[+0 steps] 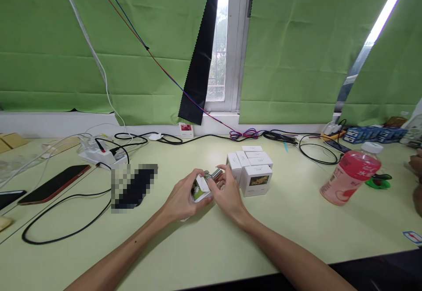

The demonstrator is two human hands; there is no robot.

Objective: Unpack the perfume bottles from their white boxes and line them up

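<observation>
My left hand [184, 198] is wrapped round a small white box [201, 188] with a green picture on its side, held tilted above the table. Its top looks open, with something dark and thin at the opening. Close against it, my right hand [229, 194] pinches a small shiny silver object [216, 173] between thumb and fingers at the box's upper right. Just right of my right hand stands a cluster of several white boxes [257, 180], the front one bearing a yellow flower picture.
A pink bottle [351, 174] stands on the table [296, 207] at the right. Phones [54, 184], a power strip [102, 155] and looping black cables lie left. Another small box [186, 129] sits by the wall. A person's hand [416, 168] shows at the right edge.
</observation>
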